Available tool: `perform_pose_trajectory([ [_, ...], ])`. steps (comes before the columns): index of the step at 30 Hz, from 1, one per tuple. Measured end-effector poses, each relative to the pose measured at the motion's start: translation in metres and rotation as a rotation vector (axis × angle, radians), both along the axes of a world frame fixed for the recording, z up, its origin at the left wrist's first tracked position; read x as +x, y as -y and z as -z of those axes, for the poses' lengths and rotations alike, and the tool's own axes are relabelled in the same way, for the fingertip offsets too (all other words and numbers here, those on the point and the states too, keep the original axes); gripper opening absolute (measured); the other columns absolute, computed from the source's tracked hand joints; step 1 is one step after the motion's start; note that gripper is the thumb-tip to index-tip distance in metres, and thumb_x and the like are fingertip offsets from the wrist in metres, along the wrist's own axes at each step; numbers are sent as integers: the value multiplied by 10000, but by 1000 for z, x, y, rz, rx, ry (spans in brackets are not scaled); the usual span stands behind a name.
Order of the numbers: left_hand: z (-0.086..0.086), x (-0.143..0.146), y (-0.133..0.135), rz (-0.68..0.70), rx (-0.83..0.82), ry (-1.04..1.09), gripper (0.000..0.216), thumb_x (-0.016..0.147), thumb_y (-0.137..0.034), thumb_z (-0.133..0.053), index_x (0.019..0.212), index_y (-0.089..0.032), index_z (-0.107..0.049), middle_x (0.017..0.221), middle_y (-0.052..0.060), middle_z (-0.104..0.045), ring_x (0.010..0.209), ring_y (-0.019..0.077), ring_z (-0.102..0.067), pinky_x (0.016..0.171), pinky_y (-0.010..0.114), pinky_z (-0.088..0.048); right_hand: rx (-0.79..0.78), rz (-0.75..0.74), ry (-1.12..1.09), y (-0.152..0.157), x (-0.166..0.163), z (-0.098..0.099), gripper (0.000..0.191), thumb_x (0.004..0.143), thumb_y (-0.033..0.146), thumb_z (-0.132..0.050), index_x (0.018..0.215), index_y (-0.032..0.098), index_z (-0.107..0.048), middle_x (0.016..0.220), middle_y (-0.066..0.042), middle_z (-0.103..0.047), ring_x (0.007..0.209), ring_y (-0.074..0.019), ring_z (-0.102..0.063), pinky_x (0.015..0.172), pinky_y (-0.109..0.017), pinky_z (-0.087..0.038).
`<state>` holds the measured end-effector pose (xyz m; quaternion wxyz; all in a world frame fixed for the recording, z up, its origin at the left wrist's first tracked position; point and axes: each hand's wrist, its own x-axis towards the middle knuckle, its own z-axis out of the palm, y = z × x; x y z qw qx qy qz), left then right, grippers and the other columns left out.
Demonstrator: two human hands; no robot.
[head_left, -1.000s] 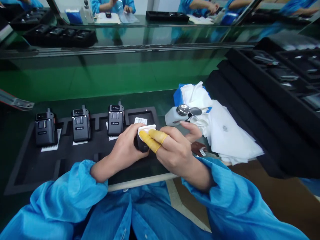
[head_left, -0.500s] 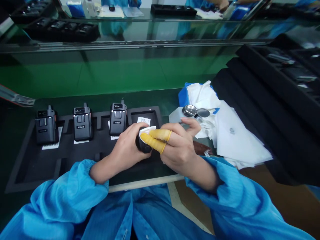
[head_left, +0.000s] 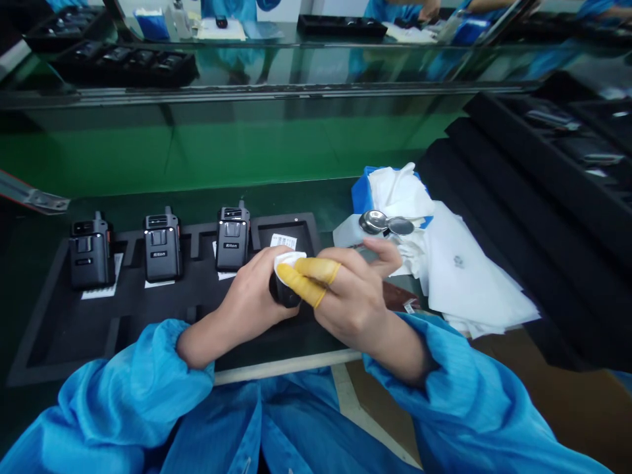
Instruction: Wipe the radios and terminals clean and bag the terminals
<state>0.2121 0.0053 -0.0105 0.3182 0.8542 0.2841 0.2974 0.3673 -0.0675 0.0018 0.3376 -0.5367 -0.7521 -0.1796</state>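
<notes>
My left hand (head_left: 254, 293) is wrapped round a small black device (head_left: 282, 294), holding it just above a black foam tray (head_left: 59, 329). My right hand (head_left: 348, 289) has yellow finger cots on two fingers and presses a small white wipe (head_left: 289, 259) against the top of that device. Three more black devices (head_left: 160, 247) stand upright in the tray's slots to the left, each with a white label in front. An empty slot with a white label (head_left: 284, 240) lies just behind my hands.
A white dispenser bottle with a metal top (head_left: 368, 224) stands right of my hands beside a pile of white wipes (head_left: 459, 270). Black foam trays (head_left: 543, 171) are stacked at the right. A green conveyor (head_left: 197, 151) runs behind; other people in blue sleeves work beyond it.
My right hand's covered fingers slid slightly along the device top with the wipe. The view shifted a little; nothing else moved.
</notes>
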Motion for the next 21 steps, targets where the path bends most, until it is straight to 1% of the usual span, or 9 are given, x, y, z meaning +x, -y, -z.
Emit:
perform_pose_trajectory([
  [2, 0, 0, 0, 2, -9, 1, 563, 620, -191, -763, 1119, -210, -503, 1117, 51, -664, 1035, 234, -643, 877, 346, -530, -23, 7, 35, 0, -4, 0, 326, 889, 117, -407, 815, 326, -647, 761, 88, -656, 799, -114, -602, 925, -405, -312],
  [5, -1, 1, 0, -20, -39, -8, 543, 624, -192, -760, 1105, -221, -508, 1097, 42, -668, 1012, 232, -650, 856, 349, -535, 54, 83, 125, 1, -9, -4, 347, 859, 61, -401, 649, 280, -570, 627, 83, -600, 782, -115, -605, 886, -391, -288],
  [7, -2, 2, 0, -40, -54, -13, 524, 628, -186, -749, 1093, -224, -512, 1078, 38, -674, 993, 231, -655, 840, 353, -539, 105, 112, 168, 2, -12, -7, 346, 836, 27, -418, 609, 256, -545, 608, 77, -586, 793, -112, -608, 875, -388, -261],
  [10, -1, 3, 1, -76, -50, -19, 567, 606, -184, -753, 1114, -218, -504, 1103, 57, -671, 1007, 245, -652, 851, 374, -538, 147, 159, 162, 4, -17, -6, 326, 797, -2, -438, 601, 235, -544, 620, 64, -589, 810, -109, -607, 883, -391, -243],
  [12, 0, 3, 1, -84, -37, -21, 595, 590, -167, -749, 1127, -210, -498, 1125, 68, -666, 1025, 251, -647, 868, 380, -534, 149, 199, 154, 4, -18, -3, 313, 781, -3, -453, 584, 225, -535, 629, 56, -593, 827, -113, -603, 895, -393, -243],
  [14, 0, 3, 1, -83, -24, -20, 569, 592, -143, -726, 1111, -207, -501, 1108, 59, -671, 1018, 241, -648, 866, 366, -535, 141, 231, 162, 3, -16, 1, 307, 776, -1, -464, 569, 216, -528, 639, 49, -594, 829, -114, -596, 900, -389, -250],
  [16, 0, 2, 1, -85, -14, -23, 522, 608, -140, -705, 1086, -207, -506, 1071, 45, -678, 989, 225, -655, 846, 348, -540, 167, 270, 173, 1, -12, 3, 304, 768, -9, -466, 561, 207, -526, 656, 43, -595, 812, -113, -585, 894, -381, -262],
  [19, -1, 2, 1, -99, -14, -45, 497, 622, -161, -703, 1075, -214, -505, 1049, 36, -678, 966, 220, -660, 828, 344, -543, 248, 310, 148, -3, -7, 3, 285, 764, -17, -459, 632, 199, -589, 703, 24, -603, 787, -115, -566, 880, -375, -281],
  [21, -1, 2, 1, -103, -15, -48, 514, 615, -165, -718, 1079, -219, -504, 1063, 38, -674, 975, 227, -658, 826, 349, -542, 256, 276, 106, -4, -8, 0, 293, 782, -11, -453, 714, 206, -637, 736, 20, -608, 792, -113, -556, 887, -374, -282],
])
